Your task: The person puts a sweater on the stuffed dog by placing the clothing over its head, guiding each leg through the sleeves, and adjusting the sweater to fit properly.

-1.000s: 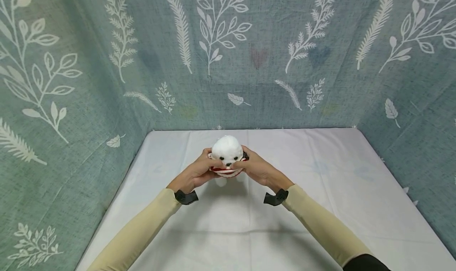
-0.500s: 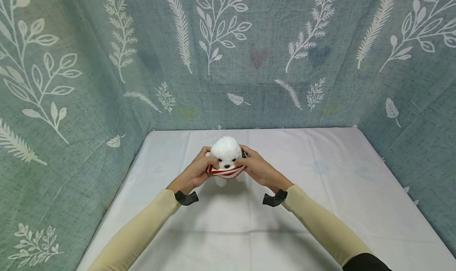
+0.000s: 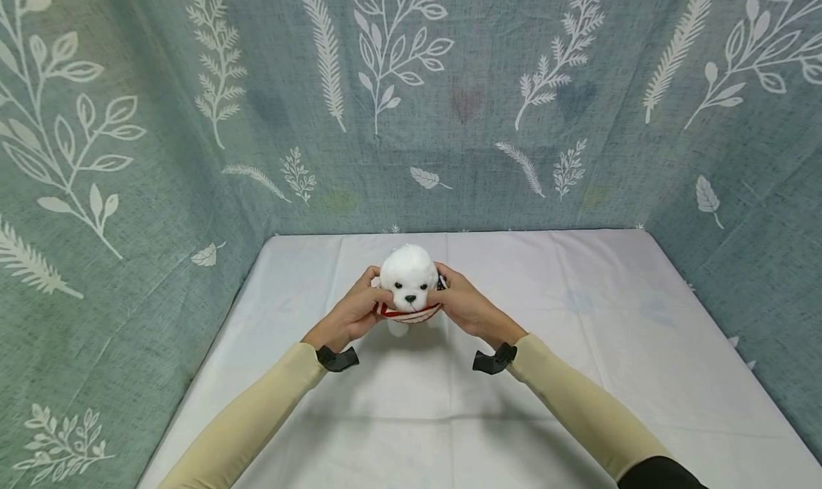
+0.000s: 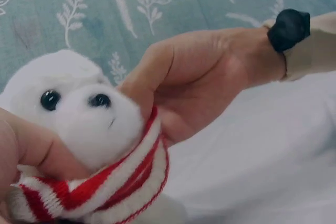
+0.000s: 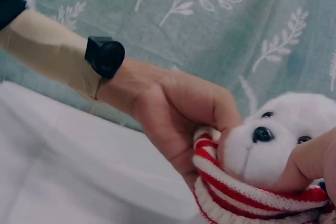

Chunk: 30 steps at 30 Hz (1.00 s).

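A white plush dog point(image 3: 408, 266) with black eyes and nose faces me at the middle of the table. Round its neck sits a red-and-white striped knit garment point(image 3: 414, 318), with a dark patch at its right side. My left hand point(image 3: 352, 312) grips the toy's left side, thumb in at the knit's upper edge beside the muzzle. On the other side my right hand point(image 3: 467, 305) holds it the same way. In the left wrist view the knit collar point(image 4: 128, 184) runs below the chin, between both hands. Fingers behind the toy are hidden.
A white cloth covers the table point(image 3: 546, 403). Blue-green curtains point(image 3: 475, 168) with white leaf prints stand behind it and along both sides. Each wrist wears a black band point(image 3: 337, 358).
The knit edge has come down from the muzzle to below the chin, so the mouth shows. My thumbs have moved apart from the nose towards the cheeks.
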Available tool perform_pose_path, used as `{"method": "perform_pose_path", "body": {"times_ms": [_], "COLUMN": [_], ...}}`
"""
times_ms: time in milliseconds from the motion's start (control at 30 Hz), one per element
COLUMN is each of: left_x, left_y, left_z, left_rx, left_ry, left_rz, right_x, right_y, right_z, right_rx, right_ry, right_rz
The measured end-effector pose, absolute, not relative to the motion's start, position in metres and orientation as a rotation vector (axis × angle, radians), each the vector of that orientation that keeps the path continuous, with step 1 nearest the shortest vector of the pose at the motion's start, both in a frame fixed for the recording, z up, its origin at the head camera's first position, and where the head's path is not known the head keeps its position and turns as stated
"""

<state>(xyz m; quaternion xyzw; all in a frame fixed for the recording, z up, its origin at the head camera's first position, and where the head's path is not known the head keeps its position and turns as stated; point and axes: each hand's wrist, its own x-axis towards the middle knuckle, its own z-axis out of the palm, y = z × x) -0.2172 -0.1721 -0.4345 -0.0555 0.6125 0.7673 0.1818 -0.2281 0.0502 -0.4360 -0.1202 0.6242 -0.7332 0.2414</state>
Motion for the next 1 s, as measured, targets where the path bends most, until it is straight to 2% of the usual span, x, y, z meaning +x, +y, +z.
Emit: {"method": "perform_pose_path", "body": {"times_ms": [333, 600, 1000], "left_x": [-0.225, -0.230, -0.239], "left_y": [-0.190, -0.193, -0.197], "left_z": [-0.445, -0.447, -0.450], "left_rx": [0.027, 0.076, 0.123], "left_ry": [1.941, 2.073, 2.240], "left_rz": [1.954, 1.846, 1.643], "right_x": [-0.238, -0.240, -0.243], "right_y": [0.063, 0.069, 0.066], "right_z": [-0.439, -0.444, -0.454], "right_rx": [-0.485, -0.546, -0.512], "right_ry": [1.965, 2.093, 2.187], "right_rz": [-1.759, -1.664, -1.621]}}
